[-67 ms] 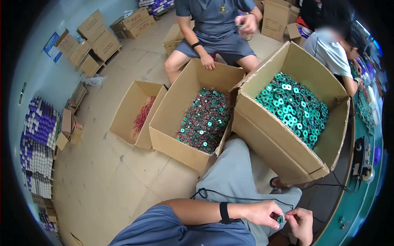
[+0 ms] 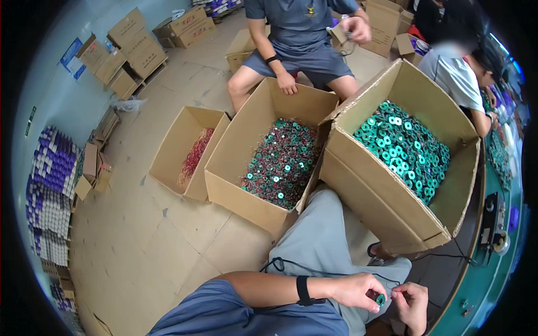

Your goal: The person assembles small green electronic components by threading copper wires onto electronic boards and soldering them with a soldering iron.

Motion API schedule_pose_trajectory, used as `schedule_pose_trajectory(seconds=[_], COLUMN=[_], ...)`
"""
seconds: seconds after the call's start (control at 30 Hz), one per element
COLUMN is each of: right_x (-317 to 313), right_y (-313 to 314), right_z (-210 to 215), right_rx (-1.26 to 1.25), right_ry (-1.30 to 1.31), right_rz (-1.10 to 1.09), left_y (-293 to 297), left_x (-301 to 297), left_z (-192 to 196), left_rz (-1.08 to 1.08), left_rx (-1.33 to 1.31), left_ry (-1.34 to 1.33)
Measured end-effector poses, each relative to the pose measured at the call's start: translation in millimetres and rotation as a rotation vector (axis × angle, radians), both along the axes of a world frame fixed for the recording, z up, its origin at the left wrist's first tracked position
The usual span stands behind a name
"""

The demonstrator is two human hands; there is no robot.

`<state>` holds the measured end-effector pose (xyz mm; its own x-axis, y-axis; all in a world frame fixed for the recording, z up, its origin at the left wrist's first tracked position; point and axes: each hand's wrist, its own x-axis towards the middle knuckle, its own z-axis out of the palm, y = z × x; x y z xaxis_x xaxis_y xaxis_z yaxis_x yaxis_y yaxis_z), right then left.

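"One green ring is clamped between fingers of your left hand; why there?"

"Likely to face your right hand, fingers pinched together just beside it, on what I can't tell."

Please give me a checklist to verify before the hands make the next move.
1. Left hand holds the green ring: ok.
2. Right hand grips something: cannot tell, too small to see.
3. Trousers free of the black cord: not ok, it lies across them.
4. Large box is open on top: ok.
5. Middle box holds one kind only: not ok, green rings and reddish bits mix.
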<state>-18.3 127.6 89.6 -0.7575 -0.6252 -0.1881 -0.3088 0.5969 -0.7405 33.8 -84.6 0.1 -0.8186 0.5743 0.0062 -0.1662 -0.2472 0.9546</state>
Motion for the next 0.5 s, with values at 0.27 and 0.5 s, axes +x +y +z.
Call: schedule_pose_trajectory(seconds=[0.27,0.5], right_x=[-5.0,-15.9], right_y=[-55.6,-73.6], right_z=[-12.2,3.4], right_rx=[0.037,-0.130], right_ry=[0.272,0.291], right_rz=[0.180,-0.029], left_y=[-26.4,-70.3], left_x=[7.4,14.6], left_z=[-8.7,-17.2], left_rz=[0.045,0.050], left_rx=[0.024,0.077], left_ry=[0.035,-0.143])
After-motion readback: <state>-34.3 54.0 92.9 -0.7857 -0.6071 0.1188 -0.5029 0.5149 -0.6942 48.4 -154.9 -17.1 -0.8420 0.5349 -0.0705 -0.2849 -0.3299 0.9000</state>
